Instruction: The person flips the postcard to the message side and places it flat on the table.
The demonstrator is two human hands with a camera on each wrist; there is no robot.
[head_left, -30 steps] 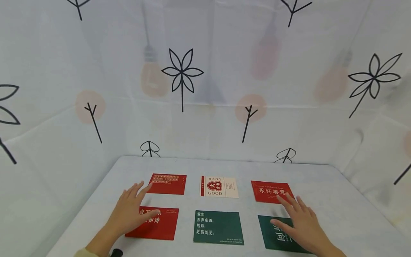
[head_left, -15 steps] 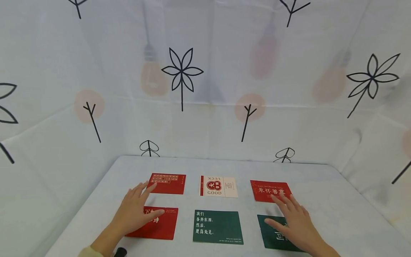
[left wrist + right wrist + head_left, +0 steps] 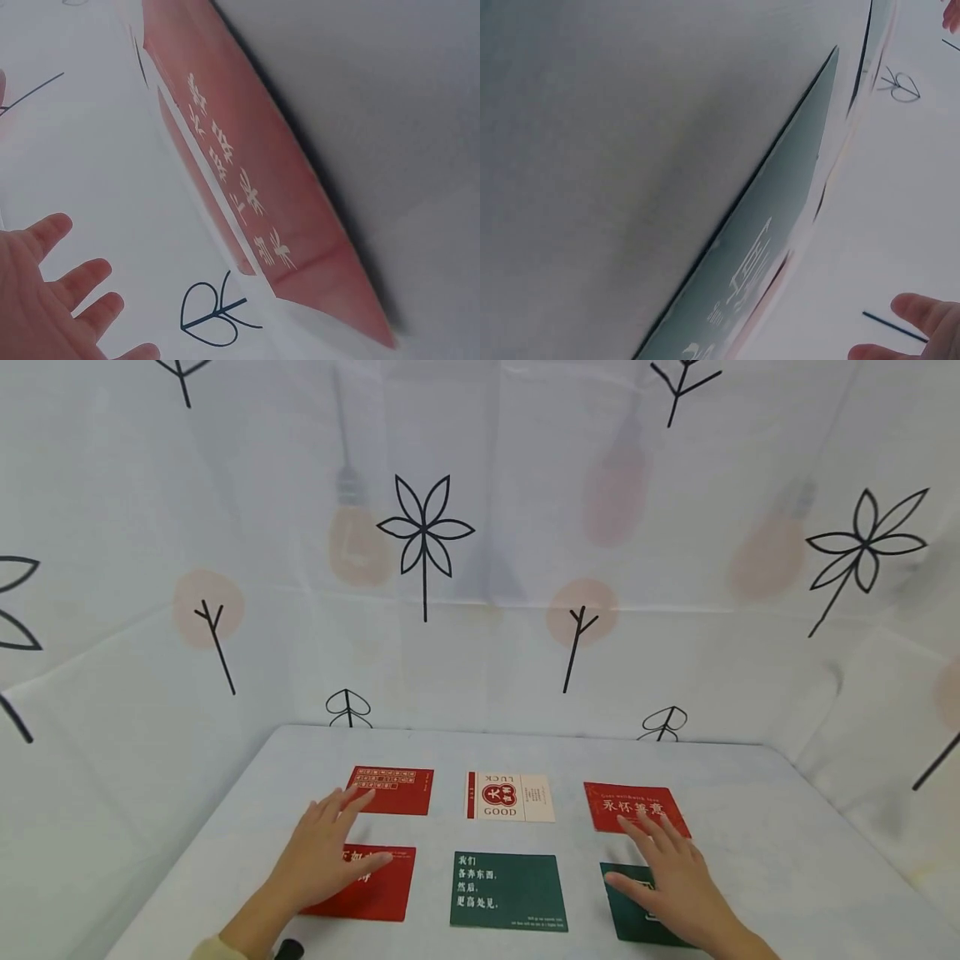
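Note:
My left hand (image 3: 318, 856) hovers with spread fingers over the front-left red card (image 3: 386, 902), covering part of its white writing. Its fingertips reach the lower left corner of the back-left red card (image 3: 401, 797). The left wrist view shows that hand (image 3: 45, 307) holding nothing, apart from the red card (image 3: 262, 150). My right hand (image 3: 678, 881) is spread over the front-right green card (image 3: 630, 918), fingertips overlapping the back-right red card (image 3: 622, 793). In the right wrist view, its fingertips (image 3: 922, 311) are away from the green card (image 3: 780, 187).
Between the hands lie a green card (image 3: 510, 889) with white writing and a cream "GOOD LUCK" card (image 3: 534, 797) behind it. A white-covered table (image 3: 787, 827) bears them all. A patterned cloth (image 3: 487, 668) hangs behind. Something black (image 3: 289, 950) shows by the left wrist.
Both hands have drifted slightly inward, the left to the right and the right to the left. The cards have stayed in place on the table.

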